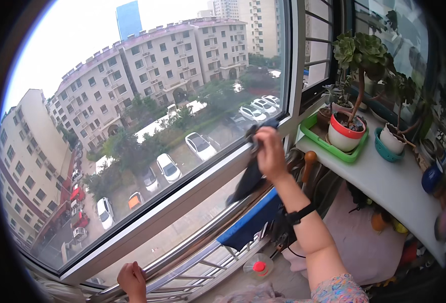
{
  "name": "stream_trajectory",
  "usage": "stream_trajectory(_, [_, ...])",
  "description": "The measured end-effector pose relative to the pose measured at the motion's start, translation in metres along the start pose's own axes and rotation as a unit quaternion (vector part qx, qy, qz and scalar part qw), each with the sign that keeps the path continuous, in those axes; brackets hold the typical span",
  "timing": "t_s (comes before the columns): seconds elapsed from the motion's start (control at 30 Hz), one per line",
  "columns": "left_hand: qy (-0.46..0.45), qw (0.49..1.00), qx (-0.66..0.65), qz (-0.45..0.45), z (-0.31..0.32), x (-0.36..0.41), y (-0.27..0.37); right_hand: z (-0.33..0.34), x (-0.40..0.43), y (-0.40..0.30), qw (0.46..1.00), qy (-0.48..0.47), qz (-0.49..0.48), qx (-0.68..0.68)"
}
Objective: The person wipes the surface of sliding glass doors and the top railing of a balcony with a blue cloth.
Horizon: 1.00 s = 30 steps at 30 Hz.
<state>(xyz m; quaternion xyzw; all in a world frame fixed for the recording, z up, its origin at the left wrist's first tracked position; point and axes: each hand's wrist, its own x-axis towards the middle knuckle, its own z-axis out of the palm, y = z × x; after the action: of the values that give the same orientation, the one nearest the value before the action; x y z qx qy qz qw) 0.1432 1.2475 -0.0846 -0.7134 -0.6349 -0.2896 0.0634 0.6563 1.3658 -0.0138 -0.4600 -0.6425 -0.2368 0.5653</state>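
With my right hand point(269, 153) I grip a dark cloth point(250, 181) at the lower right corner of the window pane point(223, 110). Part of the cloth bunches above my fingers against the glass, and the rest hangs over the white window frame point(162, 208). A black band circles my right wrist. My left hand point(131, 279) is curled by the metal rail point(170, 254) at the bottom of the view; whether its fingers close on the rail cannot be told.
A blue cloth point(245, 223) hangs over the lower railing. A clear plastic bottle with a red cap point(259, 266) stands below. On the white shelf point(389, 189) at right are a green tray point(350, 156) with potted succulents, a teal pot point(386, 149) and a blue object point(432, 178).
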Motion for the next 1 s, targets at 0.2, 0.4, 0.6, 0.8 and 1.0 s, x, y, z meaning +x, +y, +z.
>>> stream_trajectory(0.2, [-0.010, 0.998, 0.021, -0.064, -0.015, 0.000, -0.005, 0.014, 0.017, 0.064, 0.996, 0.059, 0.043, -0.043])
stream_trajectory(0.4, [-0.021, 0.998, 0.052, -0.013, -0.001, 0.014, 0.001, 0.005, 0.001, 0.044, 0.991, 0.062, 0.083, -0.082])
stream_trajectory(0.6, [0.021, 1.000, -0.017, 0.014, -0.023, -0.007, -0.019, 0.055, -0.019, -0.132, 0.999, -0.009, 0.035, -0.020])
stream_trajectory(0.8, [0.082, 0.960, -0.264, 0.045, -0.058, -0.021, -0.066, 0.096, -0.035, -0.308, 0.995, -0.048, -0.040, 0.076])
stream_trajectory(1.0, [0.237, 0.923, -0.276, -0.128, -0.116, -0.063, -0.161, 0.166, -0.055, -0.477, 0.979, -0.062, -0.108, 0.159])
